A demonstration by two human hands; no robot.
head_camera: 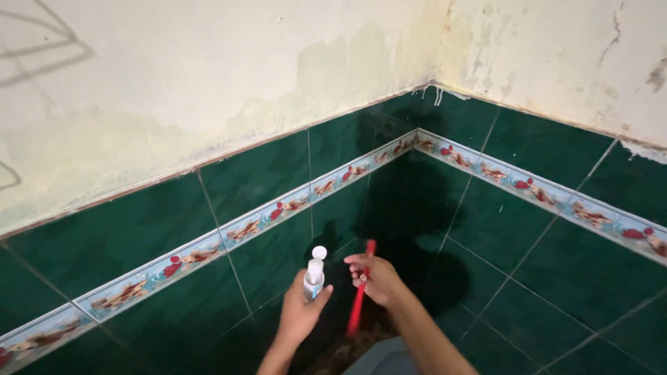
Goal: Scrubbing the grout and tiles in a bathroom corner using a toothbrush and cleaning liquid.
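Centrally, near the green-tiled corner [417, 201], the left hand [300, 314] has its fingers closed round a small clear bottle [314, 276] with its flip cap open; just right, the right hand [375, 279] grips a red handle [360, 295].

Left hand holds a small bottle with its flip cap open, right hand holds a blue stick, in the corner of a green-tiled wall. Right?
One thing is off: the stick in the right hand is red, not blue, as the head view shows. The rest stands: the left hand holds a small bottle with its flip cap open, in the corner of the green-tiled wall.
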